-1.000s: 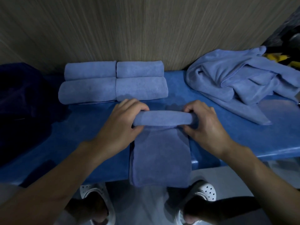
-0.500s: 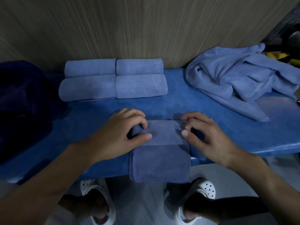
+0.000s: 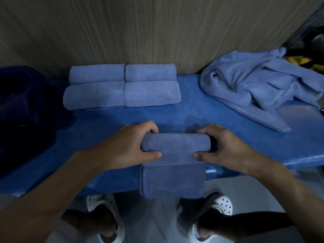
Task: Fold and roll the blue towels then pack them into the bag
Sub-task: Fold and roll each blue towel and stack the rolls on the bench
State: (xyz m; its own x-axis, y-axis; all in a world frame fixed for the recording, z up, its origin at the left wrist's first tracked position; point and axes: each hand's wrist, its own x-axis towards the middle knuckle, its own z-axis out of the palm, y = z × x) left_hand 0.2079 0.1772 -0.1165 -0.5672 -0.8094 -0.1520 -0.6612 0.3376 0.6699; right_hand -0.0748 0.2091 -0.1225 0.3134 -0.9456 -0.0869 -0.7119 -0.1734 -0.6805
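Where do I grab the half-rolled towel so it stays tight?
Best at both ends of the roll, one hand from each side, as the left hand and right hand do: thumbs in front, fingers over the back. It is a long tube lying crosswise, its loose tail hanging off the table.

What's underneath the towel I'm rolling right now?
The blue table, though the roll covers that patch; the loose end hangs past the front edge. The left hand and right hand hide the roll's ends.

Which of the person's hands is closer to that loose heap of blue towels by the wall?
Right. The right hand grips the half-rolled towel at the end toward the heap; the left hand grips the opposite end, farther away.
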